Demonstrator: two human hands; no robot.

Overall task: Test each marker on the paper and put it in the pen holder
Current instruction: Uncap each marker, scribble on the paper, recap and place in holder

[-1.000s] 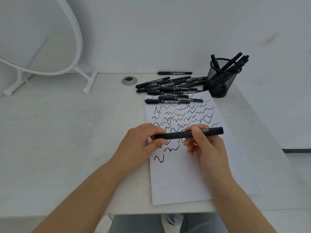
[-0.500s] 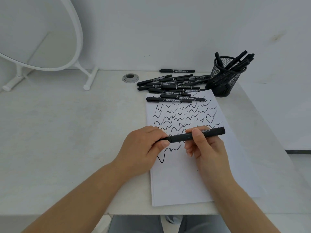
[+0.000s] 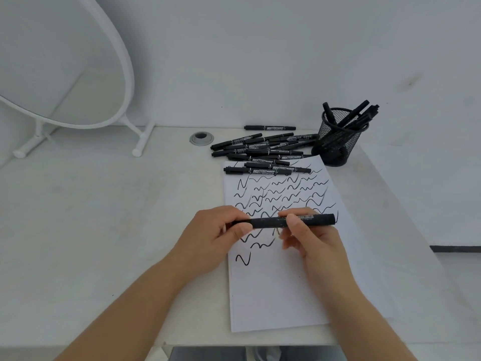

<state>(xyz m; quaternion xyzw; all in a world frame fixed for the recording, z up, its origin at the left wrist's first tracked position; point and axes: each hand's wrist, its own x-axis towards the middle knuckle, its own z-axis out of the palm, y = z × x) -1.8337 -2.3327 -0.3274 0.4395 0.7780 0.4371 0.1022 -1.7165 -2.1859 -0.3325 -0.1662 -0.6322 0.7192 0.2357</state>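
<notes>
A black marker lies level between both hands, just above the white paper. My left hand pinches its left end, where the cap sits. My right hand grips the barrel near the middle. The paper carries several black squiggles across its upper half. Beyond the sheet's far edge lies a pile of black markers. The black mesh pen holder stands at the far right and holds several markers.
A round white mirror on a stand occupies the far left of the white desk. A grey cable grommet sits near the wall. The desk's front edge runs just below the paper.
Both hands keep hold of the marker, which has levelled out slightly. The head view has shifted a little; nothing on the desk has moved.
</notes>
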